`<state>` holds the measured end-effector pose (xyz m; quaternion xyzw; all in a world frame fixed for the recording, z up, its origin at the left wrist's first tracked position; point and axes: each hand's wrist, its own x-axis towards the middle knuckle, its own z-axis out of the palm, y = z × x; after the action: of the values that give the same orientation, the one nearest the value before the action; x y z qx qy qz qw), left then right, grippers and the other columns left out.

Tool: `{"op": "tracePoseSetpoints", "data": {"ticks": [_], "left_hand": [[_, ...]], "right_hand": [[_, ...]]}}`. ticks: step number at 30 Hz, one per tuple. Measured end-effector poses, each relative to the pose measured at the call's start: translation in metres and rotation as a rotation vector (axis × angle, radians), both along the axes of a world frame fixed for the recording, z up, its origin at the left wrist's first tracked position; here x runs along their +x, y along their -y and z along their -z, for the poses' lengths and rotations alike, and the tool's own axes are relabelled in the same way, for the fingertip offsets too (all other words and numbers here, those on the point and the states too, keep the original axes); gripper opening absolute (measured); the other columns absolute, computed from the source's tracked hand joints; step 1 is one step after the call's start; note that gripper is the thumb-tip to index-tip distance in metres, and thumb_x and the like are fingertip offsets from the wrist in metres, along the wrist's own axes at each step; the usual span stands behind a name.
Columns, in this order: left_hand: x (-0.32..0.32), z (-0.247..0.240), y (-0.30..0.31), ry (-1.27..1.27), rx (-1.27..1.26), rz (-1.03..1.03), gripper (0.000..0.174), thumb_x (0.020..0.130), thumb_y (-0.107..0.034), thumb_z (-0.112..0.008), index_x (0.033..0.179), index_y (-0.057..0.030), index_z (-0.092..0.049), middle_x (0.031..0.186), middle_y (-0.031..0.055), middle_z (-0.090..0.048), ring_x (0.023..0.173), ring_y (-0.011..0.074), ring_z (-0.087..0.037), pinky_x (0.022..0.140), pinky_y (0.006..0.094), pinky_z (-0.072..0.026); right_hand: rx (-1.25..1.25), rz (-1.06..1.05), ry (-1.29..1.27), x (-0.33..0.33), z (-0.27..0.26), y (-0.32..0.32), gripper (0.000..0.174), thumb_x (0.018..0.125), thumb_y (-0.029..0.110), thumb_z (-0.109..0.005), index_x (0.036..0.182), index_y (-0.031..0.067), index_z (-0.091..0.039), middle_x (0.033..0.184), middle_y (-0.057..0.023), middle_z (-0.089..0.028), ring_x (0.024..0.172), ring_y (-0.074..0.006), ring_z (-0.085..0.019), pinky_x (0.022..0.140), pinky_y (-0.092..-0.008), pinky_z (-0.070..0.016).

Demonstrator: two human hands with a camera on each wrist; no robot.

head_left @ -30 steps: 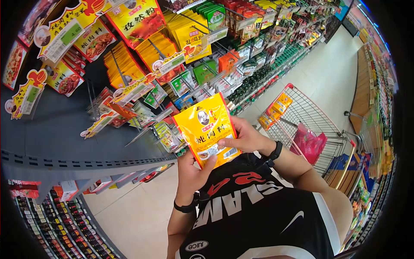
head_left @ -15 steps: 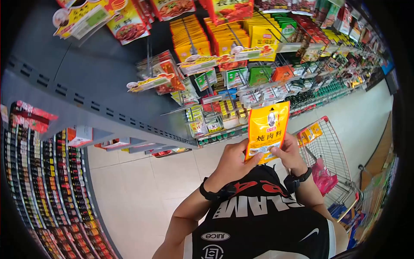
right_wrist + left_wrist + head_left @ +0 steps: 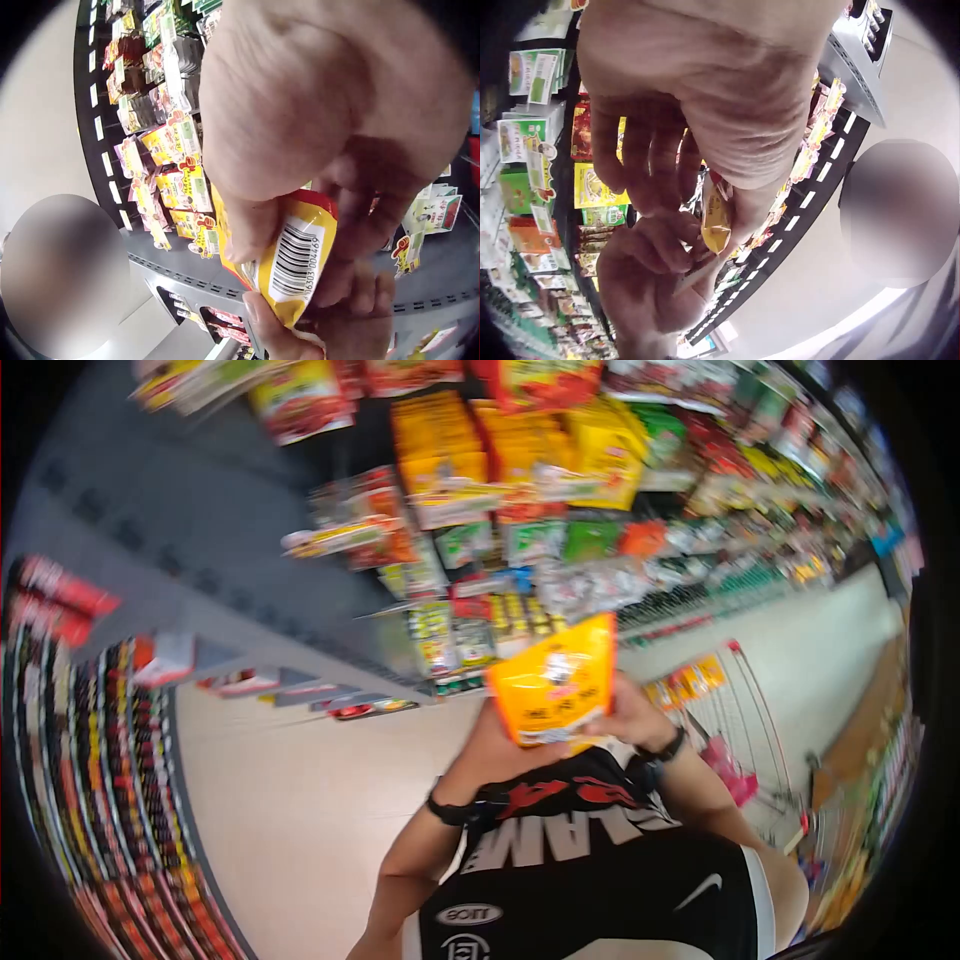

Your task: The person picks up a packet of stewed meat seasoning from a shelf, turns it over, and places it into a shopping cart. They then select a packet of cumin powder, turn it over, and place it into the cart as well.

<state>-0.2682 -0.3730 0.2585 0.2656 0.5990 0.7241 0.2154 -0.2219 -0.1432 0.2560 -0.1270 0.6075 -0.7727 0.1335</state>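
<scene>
Both hands hold a yellow packet with a red edge [image 3: 555,680] in front of the chest in the head view. The left hand [image 3: 500,748] grips its lower left, and the right hand [image 3: 635,715] pinches its lower right side. From the left wrist view, the packet [image 3: 717,223] shows edge-on beside the thumb of the left hand [image 3: 705,97], with the right hand [image 3: 649,270] close by. A white barcode on the packet [image 3: 296,259] faces the right wrist view, under the thumb of the right hand [image 3: 300,112]; fingers of the left hand [image 3: 277,330] touch the lower end.
Racks of hanging seasoning packets [image 3: 440,445] stand ahead. A shopping cart [image 3: 750,700] with yellow packs [image 3: 690,682] and a pink bag [image 3: 728,768] is at the right. Shelves of bottles [image 3: 95,760] line the left, beyond the pale floor [image 3: 290,790].
The head view has swung, shifting shelves and cart within it. Over the last half second the packet has moved left and lower in view and its top now tilts and bends; both hands still hold it.
</scene>
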Motion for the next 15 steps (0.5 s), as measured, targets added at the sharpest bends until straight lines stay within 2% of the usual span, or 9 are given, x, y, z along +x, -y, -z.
{"op": "tracePoseSetpoints", "data": {"ticks": [1,3,5,8,11,12,15], "left_hand": [[0.001,0.01,-0.002,-0.034,-0.01,-0.001,0.065,0.073,-0.01,-0.085,0.13,-0.0008,-0.056,0.121,0.0093,-0.067,0.108,0.0171,-0.066,0.095,0.0363,-0.0527],[0.003,0.02,-0.003,0.137,0.0,0.016,0.052,0.077,-0.01,-0.081,0.124,-0.0017,-0.061,0.116,0.0089,-0.069,0.107,0.017,-0.066,0.093,0.0331,-0.0526],[0.005,0.028,0.002,0.102,-0.067,0.005,0.051,0.078,-0.01,-0.082,0.124,-0.0008,-0.06,0.114,0.009,-0.069,0.108,0.0187,-0.066,0.092,0.0335,-0.0526],[0.008,0.034,0.0,0.209,-0.022,-0.02,0.049,0.081,-0.009,-0.081,0.124,0.0001,-0.059,0.116,0.0107,-0.068,0.109,0.0212,-0.065,0.091,0.0348,-0.0528],[-0.005,0.078,0.007,-0.084,-0.146,0.057,0.05,0.083,-0.007,-0.079,0.126,0.0007,-0.056,0.118,0.0121,-0.066,0.109,0.021,-0.065,0.092,0.0347,-0.0527],[0.002,0.055,-0.012,0.039,-0.035,-0.006,0.051,0.083,-0.005,-0.077,0.129,0.0005,-0.053,0.121,0.0124,-0.065,0.109,0.0209,-0.065,0.093,0.035,-0.0522],[0.002,0.023,-0.044,0.114,-0.023,-0.029,0.052,0.083,-0.004,-0.077,0.129,0.0009,-0.053,0.121,0.0121,-0.065,0.109,0.0211,-0.066,0.093,0.0353,-0.0518]], "right_hand": [[-0.053,0.037,0.027,0.0,-0.002,0.004,0.049,0.087,0.007,-0.076,0.13,-0.0015,-0.056,0.123,-0.0073,-0.067,0.108,-0.0149,-0.064,0.097,-0.0304,-0.05],[-0.065,-0.033,0.023,-0.003,0.015,-0.003,0.048,0.087,0.01,-0.077,0.129,-0.0018,-0.057,0.123,-0.0073,-0.066,0.11,-0.0146,-0.062,0.096,-0.0312,-0.0504],[-0.071,-0.088,0.086,-0.003,0.021,-0.002,0.033,0.087,0.011,-0.078,0.113,-0.0006,-0.062,0.116,-0.0063,-0.065,0.105,-0.0125,-0.06,0.09,-0.0304,-0.0508],[-0.262,-0.161,-0.069,-0.008,0.031,0.0,0.031,0.085,0.014,-0.08,0.103,-0.0017,-0.061,0.11,-0.0067,-0.063,0.101,-0.0159,-0.057,0.09,-0.0327,-0.047],[-0.262,-0.075,-0.095,-0.002,0.028,-0.008,0.028,0.087,0.015,-0.079,0.091,-0.001,-0.057,0.098,-0.0057,-0.059,0.093,-0.0144,-0.054,0.084,-0.0325,-0.0447],[-0.256,-0.066,-0.07,0.002,0.042,-0.015,0.022,0.092,0.013,-0.073,0.103,-0.0023,-0.061,0.108,-0.0075,-0.063,0.102,-0.0149,-0.056,0.09,-0.033,-0.047],[-0.136,0.224,0.091,0.014,0.043,-0.022,0.023,0.097,0.017,-0.066,0.112,-0.0015,-0.063,0.117,-0.0073,-0.064,0.102,-0.0102,-0.057,0.086,-0.0281,-0.0497]]}}
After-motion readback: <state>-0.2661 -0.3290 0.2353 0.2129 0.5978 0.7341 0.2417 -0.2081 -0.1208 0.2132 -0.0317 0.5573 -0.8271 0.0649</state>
